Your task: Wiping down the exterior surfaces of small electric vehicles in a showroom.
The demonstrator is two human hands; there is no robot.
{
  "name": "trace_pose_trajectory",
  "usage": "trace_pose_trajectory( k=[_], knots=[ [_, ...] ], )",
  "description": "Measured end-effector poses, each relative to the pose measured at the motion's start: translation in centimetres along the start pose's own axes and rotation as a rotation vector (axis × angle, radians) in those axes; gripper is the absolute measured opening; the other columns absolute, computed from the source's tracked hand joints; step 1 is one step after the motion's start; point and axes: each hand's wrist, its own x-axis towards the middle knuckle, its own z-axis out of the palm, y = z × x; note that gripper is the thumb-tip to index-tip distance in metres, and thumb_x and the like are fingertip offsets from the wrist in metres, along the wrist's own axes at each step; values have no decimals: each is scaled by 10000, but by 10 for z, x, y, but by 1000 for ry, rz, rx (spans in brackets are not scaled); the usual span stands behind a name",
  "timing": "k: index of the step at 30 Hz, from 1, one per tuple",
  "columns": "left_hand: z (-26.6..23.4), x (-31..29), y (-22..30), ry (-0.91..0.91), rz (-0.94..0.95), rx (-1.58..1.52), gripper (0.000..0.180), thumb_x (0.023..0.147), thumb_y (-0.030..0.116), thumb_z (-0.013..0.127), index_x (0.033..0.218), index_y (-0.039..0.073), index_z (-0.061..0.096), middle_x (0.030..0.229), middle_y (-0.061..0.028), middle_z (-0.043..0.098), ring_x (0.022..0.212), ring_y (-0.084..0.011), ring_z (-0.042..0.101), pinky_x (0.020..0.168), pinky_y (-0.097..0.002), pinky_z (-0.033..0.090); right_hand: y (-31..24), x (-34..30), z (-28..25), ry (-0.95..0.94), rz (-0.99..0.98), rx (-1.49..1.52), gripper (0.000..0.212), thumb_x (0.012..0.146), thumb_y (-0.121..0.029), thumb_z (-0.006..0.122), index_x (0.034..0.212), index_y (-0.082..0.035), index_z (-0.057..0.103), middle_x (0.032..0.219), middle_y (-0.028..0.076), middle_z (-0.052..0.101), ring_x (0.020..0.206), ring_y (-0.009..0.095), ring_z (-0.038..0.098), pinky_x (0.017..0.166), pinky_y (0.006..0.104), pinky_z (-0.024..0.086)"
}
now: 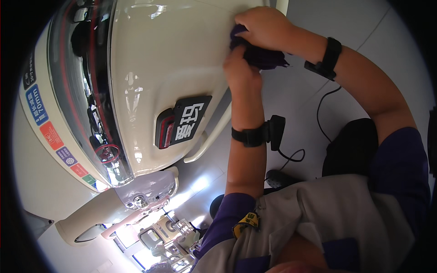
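A dark purple cloth (266,58) is bunched between my two hands at the edge of a glossy cream body panel (168,50) of what looks like a scooter. My right hand (264,28) is closed over the top of the cloth, its fingers curled at the panel's edge. Just below, my left hand (243,73) grips the cloth's near side, with its fingertips partly hidden in the folds. A loose end of the cloth hangs out to the right. Lower on the panel are a black plate (195,116) with white characters and a red reflector (166,129).
A dark glossy light strip (82,91) with red lines and several coloured stickers (50,134) run along the left. Other scooters (148,186) stand at the lower left. Black bands with cables (322,102) circle both my wrists. Grey tiled floor (378,59) lies to the right.
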Motion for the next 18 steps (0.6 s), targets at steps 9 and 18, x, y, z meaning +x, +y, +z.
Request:
trace_pose_trajectory(
  k=[9, 18],
  knots=[
    [6, -6, -10, 62, 129, 148, 273, 890, 65, 521, 1129, -48, 588, 992, -107, 645, 847, -176, 649, 688, -277, 515, 12, -3, 13, 37, 169, 194, 300, 835, -294, 699, 934, -13, 668, 813, 186, 673, 762, 345, 661, 689, 421, 520],
    [15, -8, -4, 45, 86, 233, 248, 903, 56, 535, 1118, -55, 589, 962, -81, 657, 808, -145, 628, 691, -280, 510, 17, -9, 13, 58, 224, 210, 300, 825, -287, 698, 943, -11, 677, 816, 184, 681, 762, 350, 664, 691, 424, 520]
  ],
)
